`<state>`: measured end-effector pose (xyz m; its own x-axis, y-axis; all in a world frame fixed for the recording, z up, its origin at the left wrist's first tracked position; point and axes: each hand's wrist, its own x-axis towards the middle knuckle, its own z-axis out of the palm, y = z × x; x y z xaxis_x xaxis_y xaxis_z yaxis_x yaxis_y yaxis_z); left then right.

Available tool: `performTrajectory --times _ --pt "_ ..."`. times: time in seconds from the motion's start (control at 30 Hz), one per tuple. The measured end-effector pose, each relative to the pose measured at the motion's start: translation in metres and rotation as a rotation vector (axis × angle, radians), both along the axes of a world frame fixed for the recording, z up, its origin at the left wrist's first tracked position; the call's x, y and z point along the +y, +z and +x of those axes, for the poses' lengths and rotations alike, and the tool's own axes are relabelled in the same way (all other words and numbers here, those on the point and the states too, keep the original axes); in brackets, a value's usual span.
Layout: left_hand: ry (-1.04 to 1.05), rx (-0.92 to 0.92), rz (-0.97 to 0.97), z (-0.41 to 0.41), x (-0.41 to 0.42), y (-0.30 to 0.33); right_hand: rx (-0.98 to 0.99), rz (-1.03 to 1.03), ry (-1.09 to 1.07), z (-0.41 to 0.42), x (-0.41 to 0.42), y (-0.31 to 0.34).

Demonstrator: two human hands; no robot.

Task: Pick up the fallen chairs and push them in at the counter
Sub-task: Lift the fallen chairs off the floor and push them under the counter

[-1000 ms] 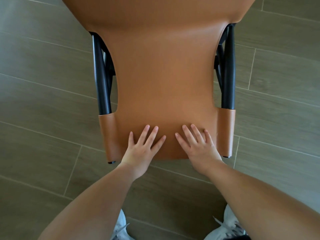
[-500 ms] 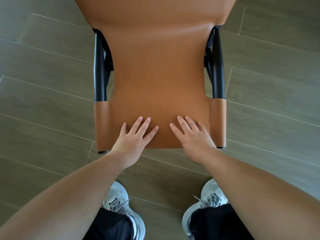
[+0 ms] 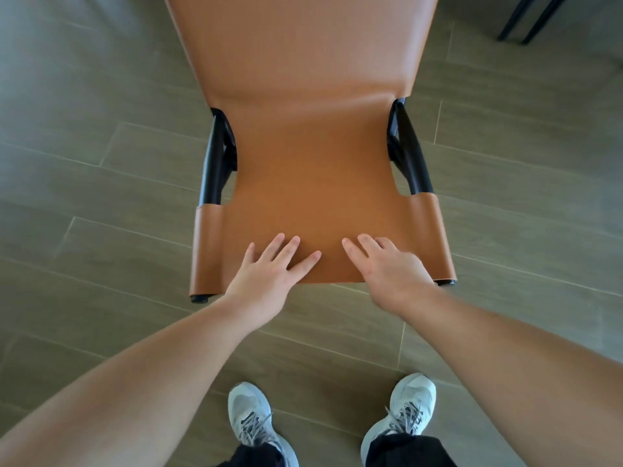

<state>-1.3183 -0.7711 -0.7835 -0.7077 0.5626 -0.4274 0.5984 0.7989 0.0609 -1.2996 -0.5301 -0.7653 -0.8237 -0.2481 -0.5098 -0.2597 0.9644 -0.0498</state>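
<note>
A tan leather chair [image 3: 313,156] with a black tube frame [image 3: 215,170] fills the middle of the view, its back toward me and its wide seat further off. My left hand [image 3: 266,274] and my right hand [image 3: 387,267] lie side by side on the near edge of the back. Their fingers are spread flat over the leather and both thumbs are hidden below the edge. The chair's legs are hidden beneath it.
The floor [image 3: 101,203] is grey-brown plank tile on all sides. My two grey sneakers [image 3: 249,416] stand just behind the chair. Thin black legs of another piece of furniture [image 3: 526,18] show at the top right corner.
The chair has slid away from me with both hands still on its back edge. My arms are stretched further, my shoes have come into view, and black furniture legs have appeared at the top right.
</note>
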Motion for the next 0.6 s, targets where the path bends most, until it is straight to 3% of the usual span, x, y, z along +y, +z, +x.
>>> performTrajectory --times 0.27,0.6 --pt "0.026 0.134 0.09 -0.071 0.001 0.091 0.161 0.054 0.074 -0.067 0.009 0.096" --pt "0.307 0.247 0.033 -0.167 0.034 0.182 0.384 0.058 0.177 -0.161 0.035 0.176"
